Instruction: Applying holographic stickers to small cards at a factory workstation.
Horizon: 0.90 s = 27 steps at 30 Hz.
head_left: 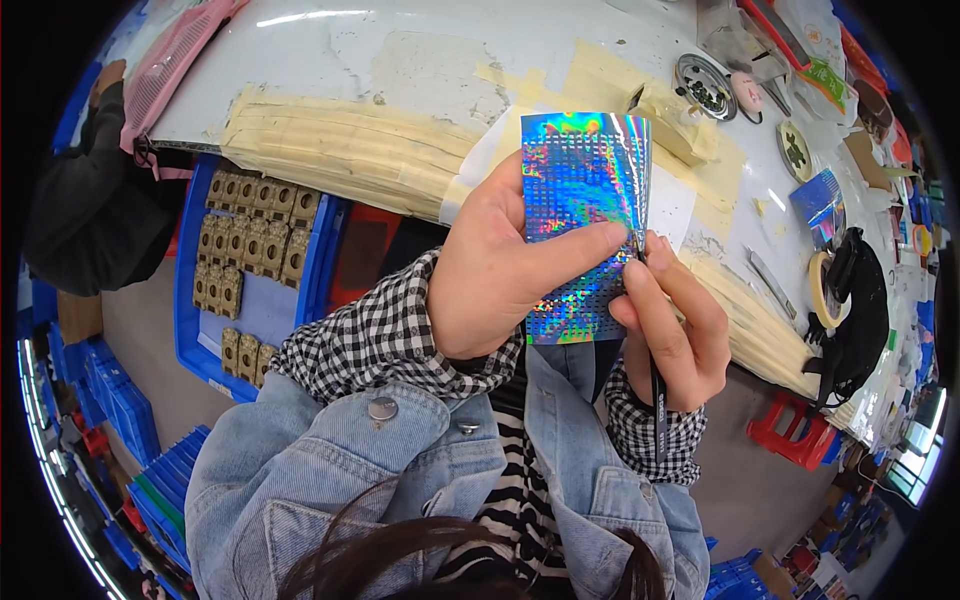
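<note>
A shiny holographic sheet (575, 185), covered with rows of small rectangular stickers, is held up in front of me above the table's edge. My left hand (500, 260) grips it from the left, thumb laid across its front and the other fingers hidden behind. In my right hand (680, 320) is a pair of slim black tweezers (658, 400), pinched between thumb and fingers. Their tips meet the sheet's right edge near my left thumb. Whether a sticker is between the tips is too small to tell.
Left, a blue tray (250, 330) holds several tan parts with round openings. Yellowish tape pads the table edge (330, 150). At right lie silver tweezers (770, 283), a tape roll (825, 290), a black bag (855, 320) and a dish of dark bits (706, 88). A person (95, 210) sits far left.
</note>
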{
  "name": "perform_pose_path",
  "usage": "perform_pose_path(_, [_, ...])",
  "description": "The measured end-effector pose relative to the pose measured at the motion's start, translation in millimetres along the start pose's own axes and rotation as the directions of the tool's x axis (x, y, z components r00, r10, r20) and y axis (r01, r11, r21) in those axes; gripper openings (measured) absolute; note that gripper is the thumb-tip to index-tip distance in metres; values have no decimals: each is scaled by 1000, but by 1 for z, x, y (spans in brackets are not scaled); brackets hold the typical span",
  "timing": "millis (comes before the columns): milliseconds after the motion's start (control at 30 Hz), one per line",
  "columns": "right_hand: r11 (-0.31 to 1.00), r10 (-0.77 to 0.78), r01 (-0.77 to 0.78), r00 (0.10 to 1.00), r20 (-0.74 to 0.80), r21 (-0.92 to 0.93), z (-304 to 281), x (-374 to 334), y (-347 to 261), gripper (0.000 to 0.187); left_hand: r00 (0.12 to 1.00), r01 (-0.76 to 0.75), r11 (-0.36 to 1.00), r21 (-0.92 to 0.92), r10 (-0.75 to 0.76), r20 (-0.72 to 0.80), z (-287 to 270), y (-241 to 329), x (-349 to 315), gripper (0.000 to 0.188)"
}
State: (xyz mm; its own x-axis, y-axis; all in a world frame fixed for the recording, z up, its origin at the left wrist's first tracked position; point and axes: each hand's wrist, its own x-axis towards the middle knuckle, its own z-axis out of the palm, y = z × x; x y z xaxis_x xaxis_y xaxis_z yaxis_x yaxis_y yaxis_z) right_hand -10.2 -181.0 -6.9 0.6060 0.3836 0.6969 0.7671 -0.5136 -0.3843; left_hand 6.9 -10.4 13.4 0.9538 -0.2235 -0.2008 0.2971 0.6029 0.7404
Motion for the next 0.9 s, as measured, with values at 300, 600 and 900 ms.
perform_pose_path(300, [1000, 8, -8, 1000, 0, 10, -1, 1, -1, 38, 1000, -6, 1000, 17, 6, -8, 0, 1, -1, 39])
perform_pose_path(600, [1000, -18, 18, 1000, -14, -1, 0, 1, 2, 37, 997, -76, 992, 102, 75, 13, -2, -1, 0, 42])
perform_pose_path(900, [1000, 2, -2, 1000, 0, 1, 0, 2, 1, 37, 997, -77, 991, 111, 77, 5, -1, -1, -1, 42])
